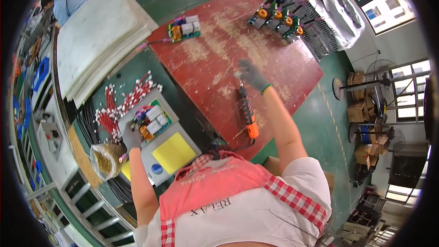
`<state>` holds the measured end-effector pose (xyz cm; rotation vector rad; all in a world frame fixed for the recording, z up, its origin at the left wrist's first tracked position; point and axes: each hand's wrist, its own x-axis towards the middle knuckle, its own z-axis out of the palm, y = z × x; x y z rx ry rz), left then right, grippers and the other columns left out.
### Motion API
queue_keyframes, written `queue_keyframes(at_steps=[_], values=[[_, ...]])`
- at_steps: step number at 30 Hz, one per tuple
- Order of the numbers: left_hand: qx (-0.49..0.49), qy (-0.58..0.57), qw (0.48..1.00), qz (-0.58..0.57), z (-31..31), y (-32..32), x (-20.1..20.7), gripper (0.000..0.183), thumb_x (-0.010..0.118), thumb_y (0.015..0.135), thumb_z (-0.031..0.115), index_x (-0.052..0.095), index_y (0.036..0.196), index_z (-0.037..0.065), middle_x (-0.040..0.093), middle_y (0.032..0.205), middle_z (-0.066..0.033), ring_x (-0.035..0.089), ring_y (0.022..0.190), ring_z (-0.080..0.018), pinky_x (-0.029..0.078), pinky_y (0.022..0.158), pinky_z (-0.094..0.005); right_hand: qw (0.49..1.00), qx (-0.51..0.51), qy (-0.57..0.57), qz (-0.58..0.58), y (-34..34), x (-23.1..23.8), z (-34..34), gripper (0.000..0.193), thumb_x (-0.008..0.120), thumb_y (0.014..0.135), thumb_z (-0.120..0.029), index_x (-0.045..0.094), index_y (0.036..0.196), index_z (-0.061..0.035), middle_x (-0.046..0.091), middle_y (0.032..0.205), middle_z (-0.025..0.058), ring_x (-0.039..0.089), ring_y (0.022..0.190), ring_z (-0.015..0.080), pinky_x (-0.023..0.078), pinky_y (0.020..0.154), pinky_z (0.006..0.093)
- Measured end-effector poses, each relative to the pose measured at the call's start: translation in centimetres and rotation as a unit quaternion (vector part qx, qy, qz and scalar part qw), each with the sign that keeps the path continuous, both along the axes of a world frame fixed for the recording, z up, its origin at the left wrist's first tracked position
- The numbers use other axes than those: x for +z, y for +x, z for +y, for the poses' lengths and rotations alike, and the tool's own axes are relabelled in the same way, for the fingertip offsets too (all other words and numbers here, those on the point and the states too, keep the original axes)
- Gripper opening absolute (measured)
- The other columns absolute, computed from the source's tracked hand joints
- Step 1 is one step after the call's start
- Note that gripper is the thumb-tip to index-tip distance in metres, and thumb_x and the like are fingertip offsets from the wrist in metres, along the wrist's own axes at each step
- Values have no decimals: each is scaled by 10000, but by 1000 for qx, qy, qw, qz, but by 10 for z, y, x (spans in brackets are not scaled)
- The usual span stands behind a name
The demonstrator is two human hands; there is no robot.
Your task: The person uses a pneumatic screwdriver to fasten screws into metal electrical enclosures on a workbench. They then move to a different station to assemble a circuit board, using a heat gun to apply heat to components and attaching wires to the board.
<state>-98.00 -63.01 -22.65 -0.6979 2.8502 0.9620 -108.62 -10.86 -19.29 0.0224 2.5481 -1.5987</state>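
In a grey glove, my left hand (131,137) is closed at the left edge of a green circuit board (153,122) with white blocks and a copper coil. That board rests on a grey plate beside a yellow pad (173,152). My right hand (254,76), gloved too, is over the red tabletop (206,87), by the tip of a long black corded tool (245,107) with an orange end. Its fingers are blurred, and whether they hold anything is unclear. The tool's exact kind does not show.
Red wires with white connectors (132,96) lie beyond my left hand, with an open bag of small brass-coloured parts (104,162) nearer. Another circuit board (184,29) and several coil boards (278,19) stand on the red table. White sheets (98,36) are stacked at far left.
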Motion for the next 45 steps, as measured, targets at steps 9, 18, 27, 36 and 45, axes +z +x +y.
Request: queue_keyframes(at_steps=[9, 18, 27, 36, 45], values=[[28, -125, 992, -18, -18, 40, 26, 323, 618, 830, 294, 622, 1062, 69, 666, 914, -152, 641, 842, -293, 486, 772, -388, 960, -164, 85, 209, -254, 101, 194, 337, 631, 844, -301, 536, 1075, -74, 564, 735, 20, 492, 591, 126, 417, 534, 311], [42, 1, 999, 31, 37, 117, 122, 234, 604, 856, 210, 631, 1016, 41, 664, 889, -116, 646, 800, -205, 497, 738, -308, 919, -144, 223, 293, -283, 85, 131, 308, 503, 918, -334, 562, 1055, -64, 618, 821, 149, 619, 649, 246, 483, 630, 354], [-233, 29, 949, 212, 195, 29, 225, 333, 592, 848, 185, 556, 1160, 75, 601, 1027, -162, 576, 974, -318, 471, 832, -386, 962, 95, -79, 243, -95, 231, -3, 196, 485, 945, -182, 570, 964, -6, 568, 750, 12, 525, 671, 88, 446, 604, 238], [-248, 159, 937, 186, 211, 51, 252, 246, 487, 908, 172, 507, 1092, 10, 590, 812, -152, 573, 708, -361, 472, 635, -413, 915, 340, -203, 72, 61, 275, -158, 364, 562, 887, -316, 519, 1074, -6, 592, 868, 45, 537, 723, 86, 436, 626, 213], [120, 504, 732, 442, 113, 128, 207, 261, 353, 985, 270, 433, 880, 44, 342, 611, 7, 357, 542, -111, 437, 652, -328, 869, 290, -359, -179, 191, 70, -216, 993, 836, 613, -382, 303, 1371, -24, 475, 1235, 75, 462, 1130, 135, 400, 940, 303]])
